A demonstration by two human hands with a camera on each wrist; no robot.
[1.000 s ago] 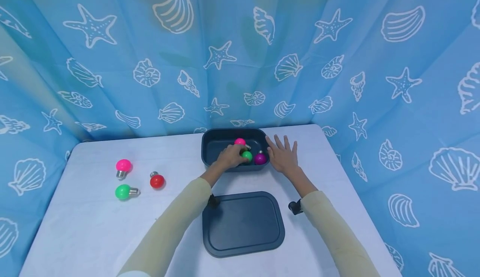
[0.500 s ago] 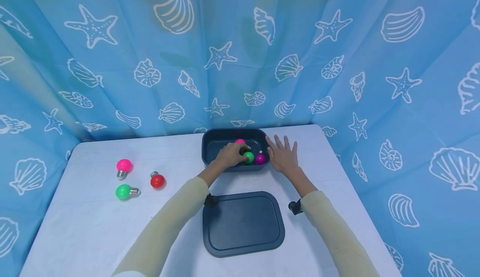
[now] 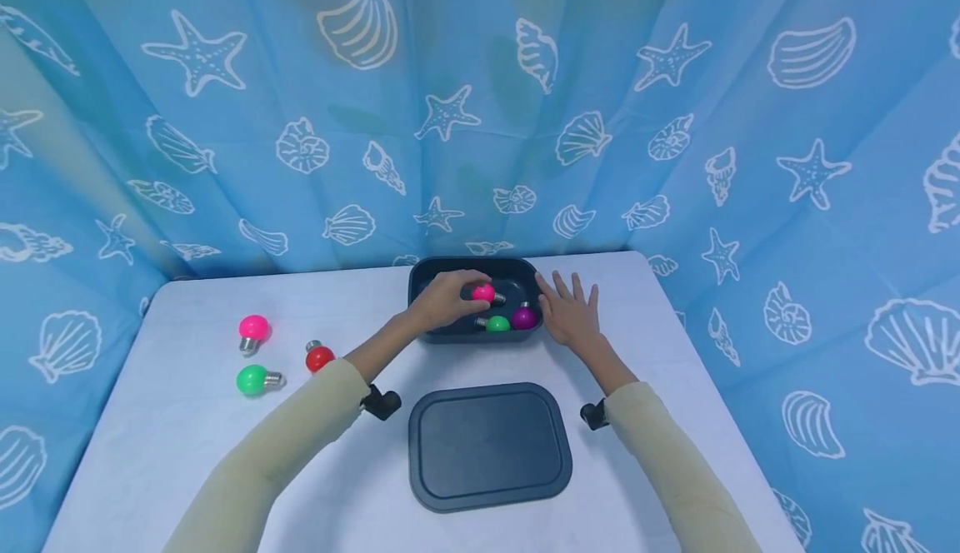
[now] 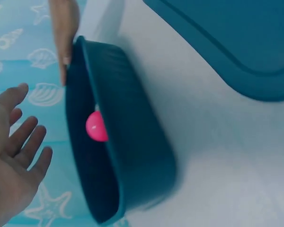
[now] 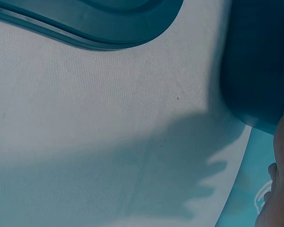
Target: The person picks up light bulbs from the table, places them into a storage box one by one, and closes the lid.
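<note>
Over the dark box, my left hand is raised with relaxed, parted fingers and holds nothing. In the head view its fingertips overlap a pink light bulb; in the left wrist view that pink bulb lies inside the box, apart from the left hand. A green bulb and a purple bulb also lie in the box, towards its near right corner. My right hand rests with straight, spread fingers at the box's right rim. Only part of the right hand shows in the right wrist view.
A dark flat lid lies on the white-covered table in front of the box. At left lie a pink bulb, a green bulb and a red bulb. A blue seashell curtain hangs behind.
My left hand has left the green bulb, which now lies with its base pointing left, and has moved up and left beside the pink bulb. The right hand has stayed at the rim.
</note>
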